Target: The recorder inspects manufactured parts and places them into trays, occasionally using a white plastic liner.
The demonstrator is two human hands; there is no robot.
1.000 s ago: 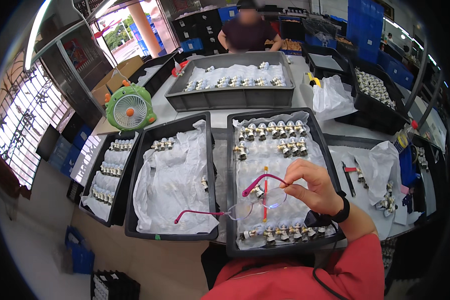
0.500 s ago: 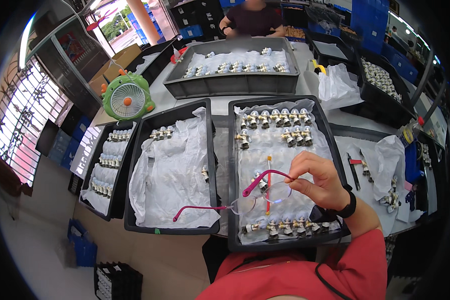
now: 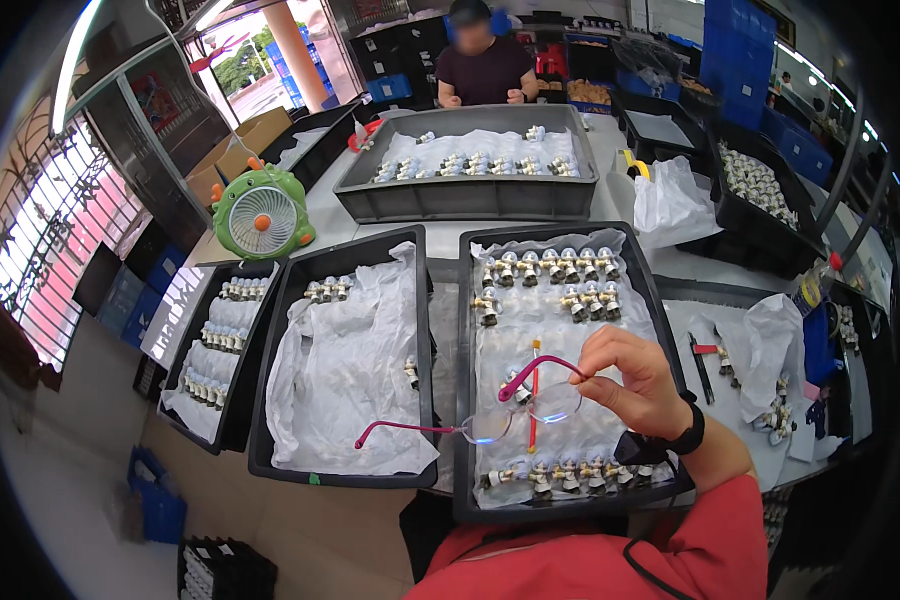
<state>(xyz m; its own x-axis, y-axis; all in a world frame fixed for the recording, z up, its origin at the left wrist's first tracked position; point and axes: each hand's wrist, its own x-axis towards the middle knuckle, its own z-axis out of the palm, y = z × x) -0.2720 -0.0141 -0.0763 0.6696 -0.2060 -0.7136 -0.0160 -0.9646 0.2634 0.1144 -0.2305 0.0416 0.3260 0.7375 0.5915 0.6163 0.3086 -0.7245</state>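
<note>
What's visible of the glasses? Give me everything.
Eyeglasses: clear-looking, rounded lenses with bluish reflections; slim, plastic-looking magenta temples, both unfolded, pointing leftward. The right hand's grip pinches the upper temple near its lens end, apparently holding them above the right tray; in view, the lower temple crosses the neighbouring tray's rim.

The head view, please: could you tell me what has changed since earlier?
Across the table, the co-worker's hands now show beyond the gray tray; a second ago they did not show clearly. Nothing was visibly taken up or let go: the right hand still holds the glasses over the black tray below, where the red stick stays put.
</note>
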